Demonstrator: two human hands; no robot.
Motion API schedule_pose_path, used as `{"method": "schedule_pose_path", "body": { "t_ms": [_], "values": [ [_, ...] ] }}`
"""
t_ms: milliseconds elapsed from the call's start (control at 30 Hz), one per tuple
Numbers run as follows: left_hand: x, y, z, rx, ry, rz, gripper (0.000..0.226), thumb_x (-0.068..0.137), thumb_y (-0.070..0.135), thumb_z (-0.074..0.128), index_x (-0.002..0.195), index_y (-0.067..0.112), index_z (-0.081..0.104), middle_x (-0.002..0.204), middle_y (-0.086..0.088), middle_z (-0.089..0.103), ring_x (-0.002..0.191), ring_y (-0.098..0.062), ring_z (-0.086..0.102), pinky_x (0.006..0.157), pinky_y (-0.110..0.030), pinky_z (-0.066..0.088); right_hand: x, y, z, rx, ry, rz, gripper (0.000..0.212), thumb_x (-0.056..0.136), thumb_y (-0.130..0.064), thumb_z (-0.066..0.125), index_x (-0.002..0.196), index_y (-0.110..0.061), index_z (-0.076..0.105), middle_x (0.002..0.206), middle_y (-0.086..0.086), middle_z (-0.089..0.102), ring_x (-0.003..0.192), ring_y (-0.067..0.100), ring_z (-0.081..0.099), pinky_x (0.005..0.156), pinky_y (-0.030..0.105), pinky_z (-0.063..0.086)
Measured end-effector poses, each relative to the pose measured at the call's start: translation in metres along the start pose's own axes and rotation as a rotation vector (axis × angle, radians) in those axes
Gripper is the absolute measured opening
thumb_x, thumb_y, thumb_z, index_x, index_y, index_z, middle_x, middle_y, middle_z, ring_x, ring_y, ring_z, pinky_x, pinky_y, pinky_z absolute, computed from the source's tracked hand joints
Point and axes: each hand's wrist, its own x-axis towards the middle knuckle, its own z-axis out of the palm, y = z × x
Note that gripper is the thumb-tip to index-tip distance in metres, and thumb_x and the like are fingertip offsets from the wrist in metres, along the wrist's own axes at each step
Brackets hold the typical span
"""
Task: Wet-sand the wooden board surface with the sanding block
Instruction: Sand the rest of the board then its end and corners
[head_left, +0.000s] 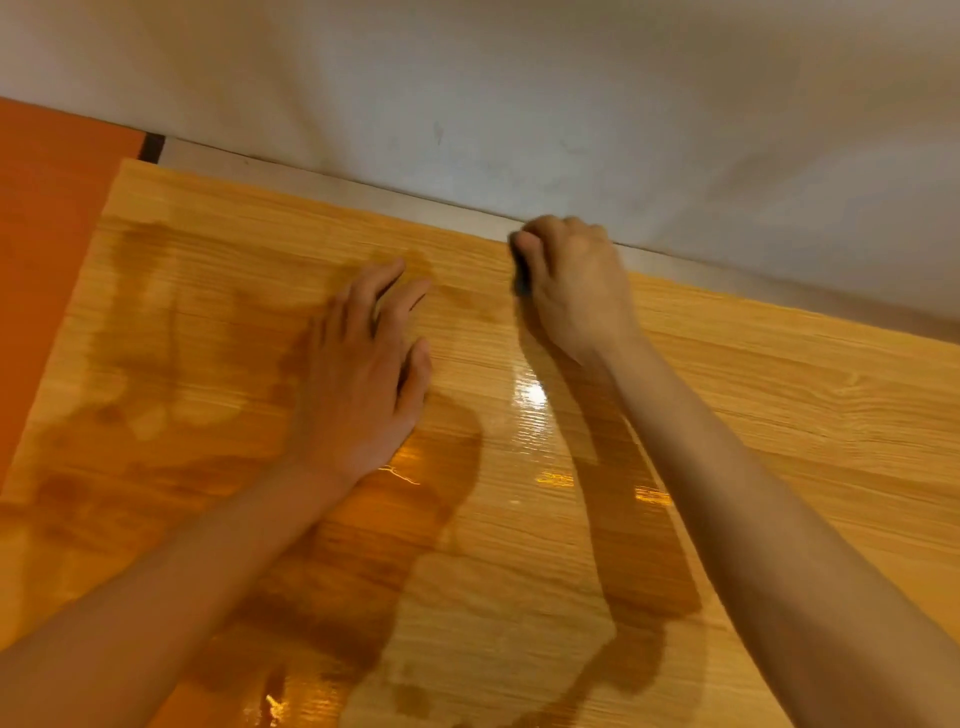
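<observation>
A light wooden board (779, 415) with lengthwise grain fills most of the view, with dark wet patches and glossy water across its left and middle. My right hand (576, 291) is closed over a dark sanding block (521, 283) near the board's far edge; only a sliver of the block shows by my thumb. My left hand (363, 374) lies flat on the wet wood, fingers spread, a little to the left of and nearer than the right hand.
A pale wall (519, 104) rises just behind the board's far edge, with a narrow light strip (363, 189) between them. An orange surface (47, 234) borders the board on the left. The board's right part looks dry.
</observation>
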Motion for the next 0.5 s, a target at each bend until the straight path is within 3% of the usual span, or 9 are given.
{"method": "schedule_pose_path", "body": {
  "t_ms": [133,233,367,500],
  "values": [
    [0.001,0.001,-0.005,-0.099,-0.032,-0.01,0.048,0.102,0.026,0.047,0.146,0.009,0.046,0.154,-0.012,0.04,0.142,-0.028,0.036,0.114,-0.042,0.033,0.009,-0.007,-0.001,0.084,-0.069,-0.074,0.035,0.103,-0.033,0.036,0.108,-0.012,0.064,0.107,0.013,0.065,0.101,0.031,0.056,0.089,0.044,0.043],
    [-0.001,-0.014,-0.021,-0.237,-0.07,0.044,0.048,0.103,0.027,0.037,0.147,0.009,0.047,0.154,-0.01,0.039,0.137,-0.015,0.036,0.111,-0.031,0.03,-0.001,0.029,-0.018,0.043,-0.04,0.027,0.039,0.103,-0.038,0.035,0.093,-0.012,0.062,0.09,0.013,0.066,0.083,0.033,0.057,0.07,0.038,0.043],
    [-0.009,-0.066,-0.048,-0.147,-0.02,-0.003,0.046,0.104,0.025,0.036,0.144,0.007,0.049,0.152,-0.015,0.041,0.135,-0.027,0.043,0.112,-0.038,0.031,0.002,0.035,-0.027,-0.001,-0.109,0.107,0.038,0.103,-0.037,0.036,0.082,-0.016,0.059,0.078,0.01,0.06,0.068,0.026,0.049,0.06,0.032,0.032],
    [-0.016,-0.11,-0.06,-0.092,0.054,-0.101,0.047,0.103,0.023,0.038,0.143,0.002,0.049,0.153,-0.019,0.041,0.135,-0.035,0.043,0.111,-0.041,0.033,0.023,-0.017,-0.007,0.029,-0.189,0.026,0.036,0.101,-0.033,0.038,0.077,-0.017,0.059,0.083,0.012,0.062,0.077,0.03,0.053,0.068,0.037,0.042]
  ]
}}
